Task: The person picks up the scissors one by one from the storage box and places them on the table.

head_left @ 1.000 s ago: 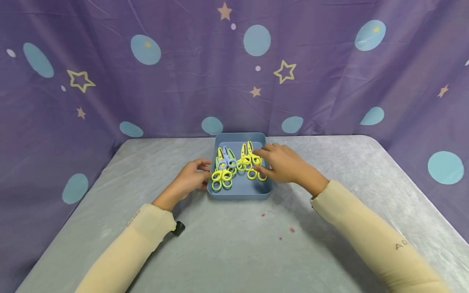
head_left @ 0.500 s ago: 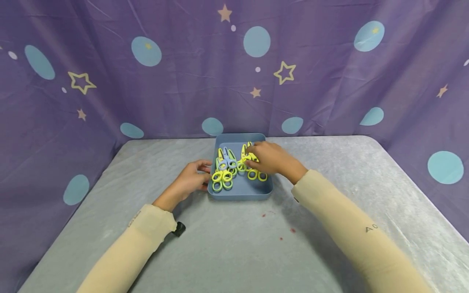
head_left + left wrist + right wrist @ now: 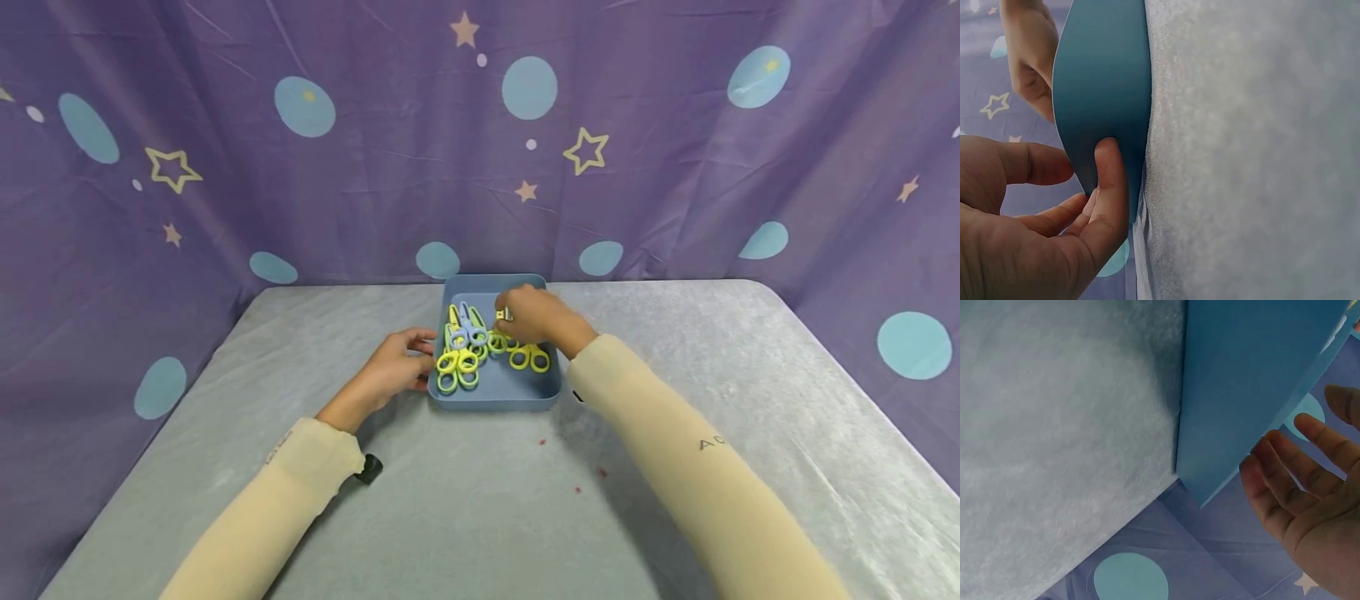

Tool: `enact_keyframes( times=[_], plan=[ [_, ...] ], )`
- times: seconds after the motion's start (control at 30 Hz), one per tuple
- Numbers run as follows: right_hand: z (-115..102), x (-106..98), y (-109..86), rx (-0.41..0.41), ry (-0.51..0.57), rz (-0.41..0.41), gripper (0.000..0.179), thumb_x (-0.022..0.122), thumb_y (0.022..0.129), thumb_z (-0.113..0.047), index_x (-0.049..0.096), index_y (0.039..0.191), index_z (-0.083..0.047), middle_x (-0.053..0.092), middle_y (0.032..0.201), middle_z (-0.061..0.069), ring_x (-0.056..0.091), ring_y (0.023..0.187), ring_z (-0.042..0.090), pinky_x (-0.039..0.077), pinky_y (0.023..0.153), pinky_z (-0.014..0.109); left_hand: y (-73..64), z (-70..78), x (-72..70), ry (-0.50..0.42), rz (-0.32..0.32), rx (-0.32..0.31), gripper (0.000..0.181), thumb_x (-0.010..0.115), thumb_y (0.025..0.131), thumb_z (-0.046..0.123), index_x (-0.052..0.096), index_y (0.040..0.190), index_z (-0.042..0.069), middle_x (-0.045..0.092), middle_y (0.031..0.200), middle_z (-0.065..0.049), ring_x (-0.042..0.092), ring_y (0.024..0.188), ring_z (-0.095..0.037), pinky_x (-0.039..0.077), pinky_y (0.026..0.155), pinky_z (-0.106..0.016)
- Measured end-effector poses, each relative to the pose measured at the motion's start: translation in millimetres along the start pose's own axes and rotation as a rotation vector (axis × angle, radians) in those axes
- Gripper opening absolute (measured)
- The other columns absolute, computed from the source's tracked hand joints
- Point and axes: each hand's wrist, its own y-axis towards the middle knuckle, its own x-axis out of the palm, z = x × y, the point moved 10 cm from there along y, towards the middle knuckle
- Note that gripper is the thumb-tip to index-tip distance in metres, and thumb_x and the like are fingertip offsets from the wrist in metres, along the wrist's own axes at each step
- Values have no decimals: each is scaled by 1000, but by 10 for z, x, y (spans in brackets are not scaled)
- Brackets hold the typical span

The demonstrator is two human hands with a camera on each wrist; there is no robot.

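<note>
A blue-grey tray [image 3: 495,403] holds several pairs of children's scissors. In its left half, lilac scissors [image 3: 477,336] lie among yellow scissors [image 3: 457,362] and green ones, overlapping. My left hand [image 3: 390,364] touches the tray's left outer wall, its fingertips against the blue side [image 3: 1104,69] in the left wrist view. My right hand [image 3: 531,314] reaches over the tray's right half, above more yellow scissors [image 3: 529,358] and partly covering them. In the right wrist view its fingers [image 3: 1310,478] bend loosely past the rim, thumb apart, with nothing visible between them.
The tray stands on a grey cloth-covered table [image 3: 465,508], close to its back edge. A purple curtain [image 3: 420,150] with stars and dots hangs behind. Small red marks [image 3: 602,472] spot the cloth right of the middle.
My right hand has moved left from the tray's right rim to over the yellow scissors, its fingers lowering and bending. The left hand stays against the tray's side.
</note>
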Motion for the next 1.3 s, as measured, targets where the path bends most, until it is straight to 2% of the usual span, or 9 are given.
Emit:
enact_keyframes(
  times=[0.33, 0.47, 0.57, 0.63, 0.77, 0.9, 1.0, 1.13, 1.3],
  plan=[
    [-124, 110, 113, 5, 12, -45, 43, 59, 104, -34, 64, 139, -9, 65, 136, 9, 60, 122, 26, 49, 103, 46, 22, 5, 23, -3, -1, 5, 53, 53, 102, 4, 41, 154, 5, 43, 140, -21, 64, 90, -29, 59, 75, -41],
    [-219, 117, 154, -2, -23, -27, 33, 59, 104, -35, 71, 122, -10, 71, 112, 7, 64, 99, 23, 52, 85, 41, 14, -1, 15, -3, 4, -1, 52, 52, 102, 3, 42, 153, 6, 44, 139, -20, 63, 90, -29, 59, 75, -41],
    [-281, 107, 185, 10, -29, -8, 25, 60, 104, -33, 70, 101, -11, 64, 87, 4, 57, 77, 20, 47, 69, 37, 12, -7, 6, -3, 9, -3, 52, 52, 102, 3, 42, 153, 6, 44, 139, -20, 63, 90, -28, 59, 75, -40],
    [-307, 111, 208, 31, -26, -7, 26, 59, 104, -34, 67, 91, -12, 60, 80, 3, 54, 72, 19, 44, 65, 36, 14, -11, 0, -3, 13, -2, 52, 52, 102, 3, 43, 153, 5, 44, 138, -20, 62, 90, -28, 59, 74, -40],
    [-346, 144, 250, 73, -13, -21, 31, 58, 104, -37, 65, 87, -12, 56, 77, 2, 54, 71, 18, 44, 64, 35, 17, -13, -9, -3, 14, 6, 52, 52, 102, 3, 43, 153, 5, 44, 138, -20, 62, 90, -28, 59, 73, -40],
    [-389, 181, 281, 86, -1, -36, 29, 59, 103, -37, 69, 98, -10, 63, 88, 4, 59, 81, 21, 49, 71, 38, 11, -8, -16, -5, 11, 16, 52, 52, 102, 3, 43, 153, 5, 44, 138, -20, 62, 90, -28, 59, 73, -40],
    [-436, 213, 293, 63, 11, -47, 31, 61, 103, -35, 69, 120, -10, 68, 113, 6, 63, 102, 24, 53, 87, 43, 3, -3, -18, -6, 11, 19, 52, 52, 102, 2, 42, 153, 4, 44, 138, -21, 62, 89, -28, 59, 72, -40],
    [-484, 254, 294, 26, 17, -65, 45, 61, 104, -32, 59, 144, -12, 61, 141, 9, 56, 129, 27, 47, 106, 46, -1, 0, -2, -11, 7, 17, 52, 52, 102, 2, 42, 153, 4, 44, 138, -21, 62, 88, -27, 59, 71, -40],
    [-507, 273, 303, -1, -3, -62, 41, 60, 104, -28, 62, 143, -13, 60, 143, 9, 54, 134, 28, 45, 110, 45, -8, 4, 0, -14, 12, 13, 51, 51, 102, 2, 43, 152, 5, 45, 137, -21, 61, 87, -27, 59, 70, -39]
  ],
)
